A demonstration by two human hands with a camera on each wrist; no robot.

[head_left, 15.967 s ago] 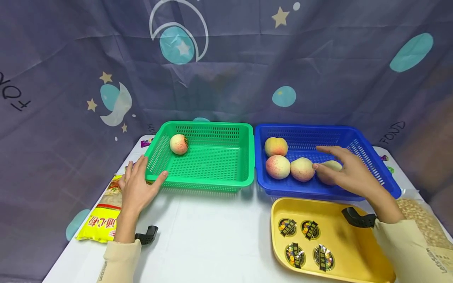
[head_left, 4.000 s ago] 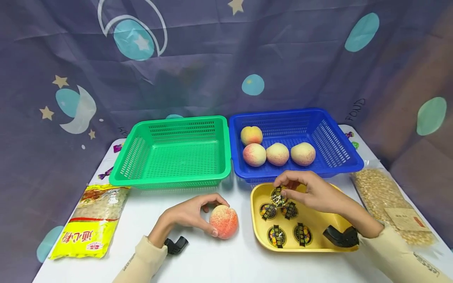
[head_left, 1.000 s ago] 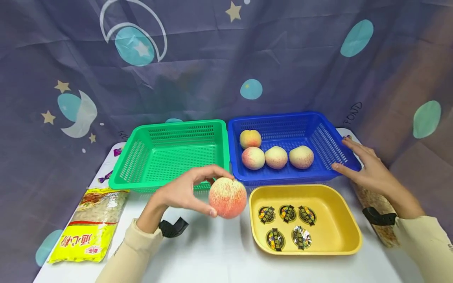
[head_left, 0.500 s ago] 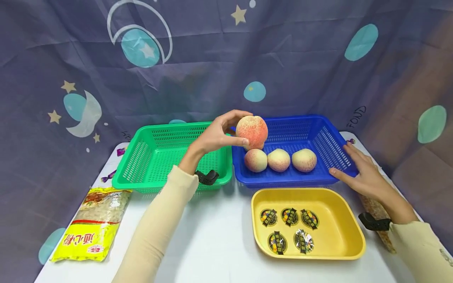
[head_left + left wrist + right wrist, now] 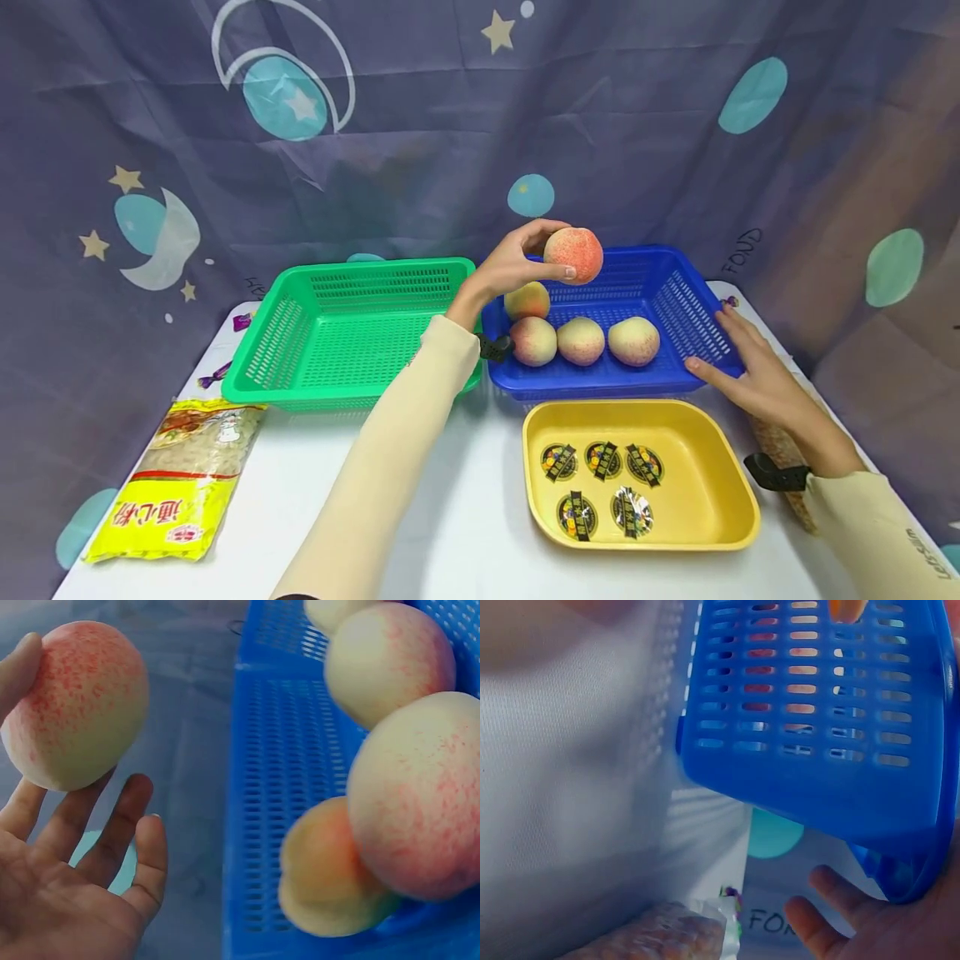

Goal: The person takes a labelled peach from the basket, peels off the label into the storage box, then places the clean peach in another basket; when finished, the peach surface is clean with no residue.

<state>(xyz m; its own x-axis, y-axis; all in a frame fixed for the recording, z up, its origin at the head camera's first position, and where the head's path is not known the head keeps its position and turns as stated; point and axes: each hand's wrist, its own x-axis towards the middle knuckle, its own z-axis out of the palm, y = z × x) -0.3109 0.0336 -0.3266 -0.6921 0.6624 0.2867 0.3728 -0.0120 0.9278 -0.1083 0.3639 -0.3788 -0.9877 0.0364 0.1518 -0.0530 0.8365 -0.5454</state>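
Note:
My left hand (image 5: 508, 260) holds a red-and-cream peach (image 5: 576, 255) between thumb and fingers, raised over the back left of the blue basket (image 5: 600, 387). In the left wrist view the thumb presses one side of the held peach (image 5: 82, 705), with the lower fingers loosely spread. Inside the basket sit several peaches: a yellowish peach (image 5: 528, 301) behind a front row starting with a pink-blushed peach (image 5: 533, 341). My right hand (image 5: 765, 379) rests at the basket's right rim, thumb and fingers spread. Its fingers (image 5: 840, 892) extend past the rim corner in the right wrist view.
A green basket (image 5: 352, 393) stands left of the blue one. In front lies a yellow tray (image 5: 708, 508) with several round black stickers (image 5: 558, 461). A yellow food bag (image 5: 165, 492) lies at left, a bag of grains (image 5: 780, 446) beneath my right arm. Wrapped candies (image 5: 215, 375) lie along the left edge.
The peach once in the green basket was brought to the table, then lifted by my left hand over the blue basket. My right hand went from the stickers to the blue basket's rim.

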